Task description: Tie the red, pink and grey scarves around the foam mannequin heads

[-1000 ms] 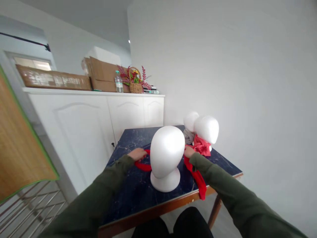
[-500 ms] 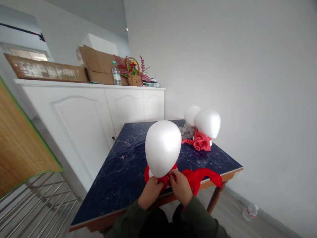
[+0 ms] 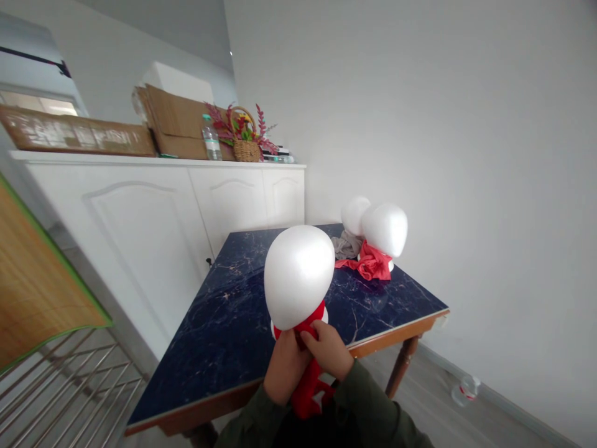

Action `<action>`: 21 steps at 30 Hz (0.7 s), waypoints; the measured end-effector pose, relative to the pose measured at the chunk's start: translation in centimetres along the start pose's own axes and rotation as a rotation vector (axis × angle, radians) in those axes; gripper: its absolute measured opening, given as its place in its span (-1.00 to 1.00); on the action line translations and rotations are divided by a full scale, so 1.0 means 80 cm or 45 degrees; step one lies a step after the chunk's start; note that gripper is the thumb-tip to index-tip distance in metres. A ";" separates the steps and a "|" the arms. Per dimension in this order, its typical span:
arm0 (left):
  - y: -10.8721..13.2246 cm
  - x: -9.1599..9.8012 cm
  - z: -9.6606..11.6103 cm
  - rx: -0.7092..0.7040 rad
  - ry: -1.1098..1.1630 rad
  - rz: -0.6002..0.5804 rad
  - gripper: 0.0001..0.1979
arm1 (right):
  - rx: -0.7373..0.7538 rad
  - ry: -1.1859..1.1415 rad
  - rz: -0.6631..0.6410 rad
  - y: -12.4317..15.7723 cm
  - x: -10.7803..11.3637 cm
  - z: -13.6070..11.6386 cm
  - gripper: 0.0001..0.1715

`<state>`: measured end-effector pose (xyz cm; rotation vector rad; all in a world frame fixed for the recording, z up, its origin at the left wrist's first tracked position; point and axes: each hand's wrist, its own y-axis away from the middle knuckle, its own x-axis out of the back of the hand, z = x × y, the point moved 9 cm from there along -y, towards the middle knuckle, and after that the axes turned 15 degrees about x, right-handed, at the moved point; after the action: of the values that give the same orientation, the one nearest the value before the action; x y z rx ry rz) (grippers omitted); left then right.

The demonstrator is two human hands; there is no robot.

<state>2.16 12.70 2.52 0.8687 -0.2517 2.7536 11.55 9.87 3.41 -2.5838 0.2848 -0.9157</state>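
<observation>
A white mannequin head (image 3: 299, 274) stands near the front edge of the table, slightly tilted. Around its neck runs a red scarf (image 3: 308, 389), whose loose end hangs down below the table edge toward my lap. My left hand (image 3: 286, 364) is closed on the scarf just under the head's chin. Right beside it, my right hand (image 3: 329, 350) also grips the scarf, with bent fingers and the thumb toward the neck. The two hands nearly touch. The fabric between the fingers is partly hidden.
Two more white mannequin heads (image 3: 386, 229) stand at the table's far right, one wearing a coral-red cloth (image 3: 373, 261), the other a grey cloth (image 3: 346, 246). A white cabinet (image 3: 140, 205) with boxes stands behind left. A metal rack (image 3: 88, 386) is at left; a plastic bottle (image 3: 465, 391) lies on the floor.
The scarf's loose end, which lay on the table at right, now hangs in front between my arms. My hands have come closer together under the chin. The view has shifted slightly right.
</observation>
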 end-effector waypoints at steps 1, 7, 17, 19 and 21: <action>-0.002 0.003 0.001 0.025 0.059 -0.054 -0.75 | 0.004 -0.104 0.007 -0.002 -0.002 0.005 -0.88; -0.009 -0.003 -0.003 0.231 0.772 -0.552 -0.57 | -0.104 -0.692 -0.128 -0.005 -0.033 0.028 -0.82; -0.008 -0.018 -0.044 0.604 1.338 -0.483 -0.66 | -0.017 -0.169 -0.027 -0.004 -0.005 0.029 -0.87; -0.009 -0.017 -0.042 0.644 1.341 -0.523 -0.65 | -0.008 -0.098 -0.018 -0.002 -0.002 0.033 -0.86; -0.010 -0.015 -0.039 0.718 1.335 -0.637 -0.66 | 0.018 0.024 0.011 0.000 0.006 0.037 -0.85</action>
<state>1.63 13.97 -0.67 -0.4588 0.8248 2.3931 13.82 10.53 1.58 -2.5605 0.2938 -0.9367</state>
